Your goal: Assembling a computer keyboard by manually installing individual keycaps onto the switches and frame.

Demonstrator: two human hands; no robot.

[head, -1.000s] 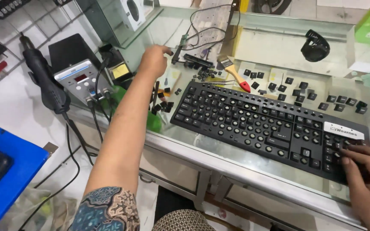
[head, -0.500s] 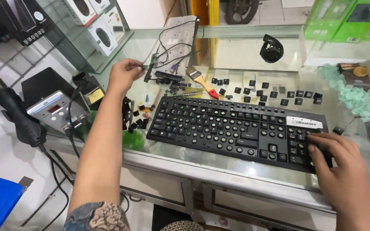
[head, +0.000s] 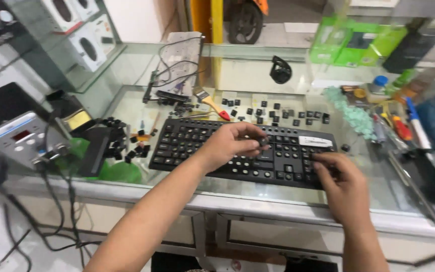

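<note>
Glass-topped bench (head: pixel 298 201) in a repair shop, display shelves behind, street beyond. Black keyboard (head: pixel 242 153) lies flat across the bench centre, several keys missing. Left hand (head: pixel 230 143) hovers over its middle w/ fingers curled, pinching a small dark keycap (head: pixel 264 142) at the tips. Right hand (head: pixel 341 184) rests on the keyboard's right end, fingers bent and pressing down, nothing held as far as I can tell. To seat a cap well, I'd judge: line it up square over its socket, press straight down, keep the board pinned w/ the other hand. Loose keycaps (head: pixel 278 113) are scattered behind the board, more in a pile (head: pixel 122 141) at left. Red-handled brush (head: pixel 212 104) near the back edge. Packages: green boxes (head: pixel 348 43) top right; white boxes w/ dark oval pics (head: pixel 84 30) on the shelf top left; white oblong label (head: pixel 315 141) on the keyboard's upper right.
</note>
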